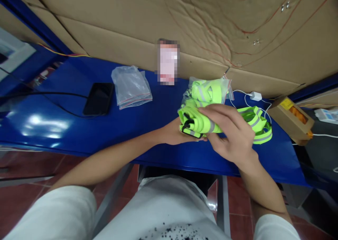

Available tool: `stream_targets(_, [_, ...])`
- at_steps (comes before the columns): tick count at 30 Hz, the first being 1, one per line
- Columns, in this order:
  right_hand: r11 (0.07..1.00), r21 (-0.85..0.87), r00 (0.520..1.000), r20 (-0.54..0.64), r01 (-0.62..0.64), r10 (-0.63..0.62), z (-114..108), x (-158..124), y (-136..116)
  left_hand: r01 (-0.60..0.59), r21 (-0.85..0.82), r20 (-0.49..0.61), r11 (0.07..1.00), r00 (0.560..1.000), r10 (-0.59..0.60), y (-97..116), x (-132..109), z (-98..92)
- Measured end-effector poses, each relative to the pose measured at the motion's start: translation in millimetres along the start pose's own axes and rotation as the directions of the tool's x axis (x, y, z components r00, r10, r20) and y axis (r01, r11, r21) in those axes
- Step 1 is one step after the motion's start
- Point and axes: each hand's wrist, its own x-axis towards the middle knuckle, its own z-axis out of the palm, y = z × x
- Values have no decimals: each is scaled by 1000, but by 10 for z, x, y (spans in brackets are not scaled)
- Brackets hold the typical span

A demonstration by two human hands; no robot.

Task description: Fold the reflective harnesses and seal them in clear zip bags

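Between my hands, above the front of the blue table, is a rolled neon-yellow reflective strap (200, 123) with grey stripes and black buckles at its left end. My left hand (173, 132) supports it from below and the left, its fingers mostly hidden behind the roll. Over the right end curls my right hand (232, 134), thumb below and fingers on top, closed on it. Just behind, clear bags (207, 91) hold more rolled neon straps. A loose neon strap (260, 125) lies in loops to the right of my right hand.
Flat clear zip bags (132, 87) lie stacked left of centre, beside a black device (99, 99) with a cable. A blurred-out phone-like object (168, 62) leans against the cardboard wall (118, 32). At right are a white charger (255, 96) and a cardboard box (289, 120).
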Motion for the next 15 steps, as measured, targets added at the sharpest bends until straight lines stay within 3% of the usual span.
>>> stream_targets(3, [968,117,975,14,-223,223,-28,6,57,69,-74,149,995,987,-58,-94,11,30])
stream_targets(5, [888,248,922,84,-388,379,-19,-14,96,116,-82,215,990,972,-96,-145,22,35])
stream_targets(9, [571,496,753,354,-654,555,97,-105,175,106,-34,239,994,966,-95,-197,39,66])
stream_targets(12, [398,550,659,436,-735,613,196,-156,237,86,-21,202,996,976,-80,-199,25,84])
stream_targets(15, [413,532,649,398,-739,648,229,-171,274,70,16,184,997,980,-71,-202,-2,46])
